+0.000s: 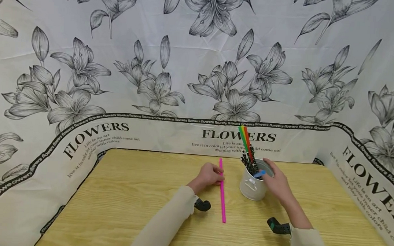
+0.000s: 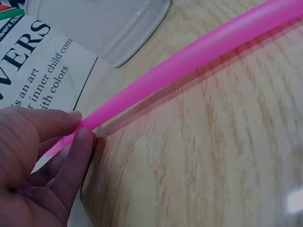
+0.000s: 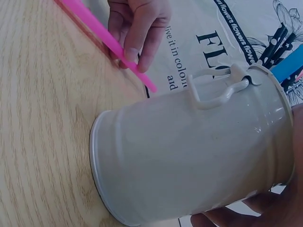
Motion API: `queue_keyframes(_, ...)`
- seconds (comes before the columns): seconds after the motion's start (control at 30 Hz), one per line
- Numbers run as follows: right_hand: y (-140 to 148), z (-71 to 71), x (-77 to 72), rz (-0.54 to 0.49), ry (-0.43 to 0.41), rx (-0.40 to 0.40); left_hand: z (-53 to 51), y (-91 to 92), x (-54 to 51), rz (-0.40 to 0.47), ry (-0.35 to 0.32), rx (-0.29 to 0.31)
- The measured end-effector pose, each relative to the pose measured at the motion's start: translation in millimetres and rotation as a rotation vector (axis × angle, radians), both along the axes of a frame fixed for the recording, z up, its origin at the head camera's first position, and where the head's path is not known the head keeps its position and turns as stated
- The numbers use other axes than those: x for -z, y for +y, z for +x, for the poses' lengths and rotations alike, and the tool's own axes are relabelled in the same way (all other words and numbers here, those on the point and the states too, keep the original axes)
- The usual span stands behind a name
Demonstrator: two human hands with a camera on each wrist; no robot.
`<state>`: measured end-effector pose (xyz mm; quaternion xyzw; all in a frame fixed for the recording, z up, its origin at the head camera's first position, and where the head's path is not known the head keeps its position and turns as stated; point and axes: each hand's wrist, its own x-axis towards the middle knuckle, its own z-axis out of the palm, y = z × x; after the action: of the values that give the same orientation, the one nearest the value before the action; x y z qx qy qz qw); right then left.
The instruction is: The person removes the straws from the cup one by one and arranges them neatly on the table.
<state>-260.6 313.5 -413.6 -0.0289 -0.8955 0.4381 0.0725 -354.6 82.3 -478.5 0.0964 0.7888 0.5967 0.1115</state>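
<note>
A pink straw lies lengthwise on the wooden table, and my left hand pinches it near its far end; the left wrist view shows thumb and finger on the straw. To its right stands a white metal bucket with a small wire handle. My right hand grips the bucket by its right side and rim, with fingers partly hidden behind it. Black patterned straws, a blue straw and green, yellow and orange straws stick out of the bucket.
The wooden table ends at a white floral cloth hanging behind it and at both sides. Black wrist mounts sit at both wrists, just above the tabletop.
</note>
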Motion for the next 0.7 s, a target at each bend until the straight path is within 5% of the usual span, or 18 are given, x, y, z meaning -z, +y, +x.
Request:
queue_keyframes(0.33, 2.4, -3.3, -1.0, -0.003, 0.005, -0.008, -3.9, 2.4, -9.8, -0.131, 0.05, 0.018)
queue_keyframes(0.5, 0.3, -2.1, 0.7, -0.011, -0.018, -0.012, -3.4, -0.1, -4.0, -0.189, 0.134, 0.029)
queue_keyframes(0.7, 2.1, -1.2, 1.8, 0.001, -0.012, -0.013, -3.0, 1.9, -1.6, -0.14, 0.127, 0.022)
